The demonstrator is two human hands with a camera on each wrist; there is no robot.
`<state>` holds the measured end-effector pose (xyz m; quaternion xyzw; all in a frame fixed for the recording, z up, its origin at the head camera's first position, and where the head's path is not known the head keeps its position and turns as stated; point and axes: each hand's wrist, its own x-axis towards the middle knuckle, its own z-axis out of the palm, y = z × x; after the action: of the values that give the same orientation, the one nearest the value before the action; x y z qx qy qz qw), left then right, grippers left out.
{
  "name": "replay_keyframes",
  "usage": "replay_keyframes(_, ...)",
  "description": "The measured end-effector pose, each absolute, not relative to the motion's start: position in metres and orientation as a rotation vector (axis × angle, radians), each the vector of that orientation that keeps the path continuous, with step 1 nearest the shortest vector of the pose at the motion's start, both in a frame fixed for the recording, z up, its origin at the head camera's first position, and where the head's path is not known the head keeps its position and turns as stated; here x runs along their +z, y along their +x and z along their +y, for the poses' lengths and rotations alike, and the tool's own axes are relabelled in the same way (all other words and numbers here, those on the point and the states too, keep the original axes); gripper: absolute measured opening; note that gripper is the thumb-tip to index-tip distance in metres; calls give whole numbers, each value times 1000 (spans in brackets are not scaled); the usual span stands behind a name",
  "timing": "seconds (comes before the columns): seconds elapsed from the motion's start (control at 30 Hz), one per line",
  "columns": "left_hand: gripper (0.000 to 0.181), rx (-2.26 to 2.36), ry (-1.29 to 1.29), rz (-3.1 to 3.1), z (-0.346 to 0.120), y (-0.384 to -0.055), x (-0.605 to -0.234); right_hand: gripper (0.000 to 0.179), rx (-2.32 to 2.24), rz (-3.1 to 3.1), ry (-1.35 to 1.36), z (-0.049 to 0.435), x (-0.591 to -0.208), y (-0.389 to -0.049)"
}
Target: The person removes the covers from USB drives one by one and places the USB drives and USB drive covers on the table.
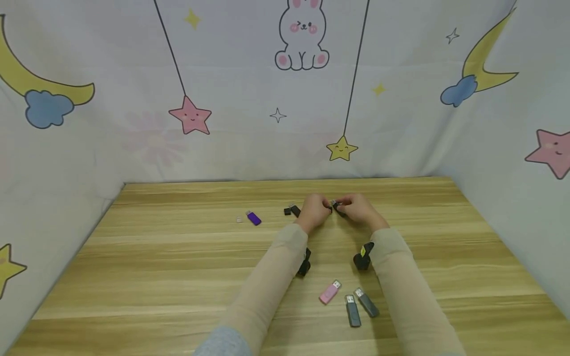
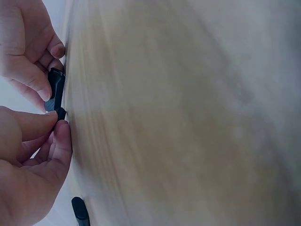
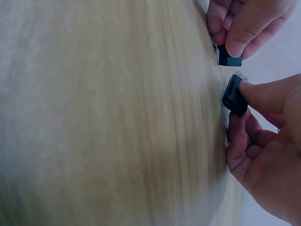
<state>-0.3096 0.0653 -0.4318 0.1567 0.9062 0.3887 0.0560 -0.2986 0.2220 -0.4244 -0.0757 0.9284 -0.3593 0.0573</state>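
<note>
Near the back of the table, my left hand (image 1: 314,212) pinches a small black cap (image 3: 230,57) between thumb and fingers. Just to its right, a black USB flash drive (image 3: 234,96) is held by my right hand (image 1: 361,210), its metal plug (image 3: 241,75) bare and pointing towards the cap. In the right wrist view a small gap separates plug and cap. Beside my left hand lies another black USB flash drive (image 1: 296,211), partly hidden by that hand, with a loose black cap (image 1: 287,211) next to it.
Further left lie a purple USB flash drive (image 1: 254,218) and a small clear cap (image 1: 239,219). Closer to me, between the forearms, are a pink flash drive (image 1: 330,292) and two grey ones (image 1: 353,311), plugs exposed. A patterned cloth (image 1: 249,148) stands behind the wooden table (image 1: 178,277).
</note>
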Motion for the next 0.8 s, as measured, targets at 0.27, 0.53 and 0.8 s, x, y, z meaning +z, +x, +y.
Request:
replay_keyframes(0.27,13,1110,471,2774,66,-310,-431,31,-1078,2826,-246,221,-423,-297)
replay_keyframes(0.53,14,1099,438,2742,67,-309,-431,31,-1085,2807,-227,220,-426,-297)
replay_keyframes(0.8,15,1057,448,2765,68,-314,-435,31,-1073,2813,-244,221,-427,-300)
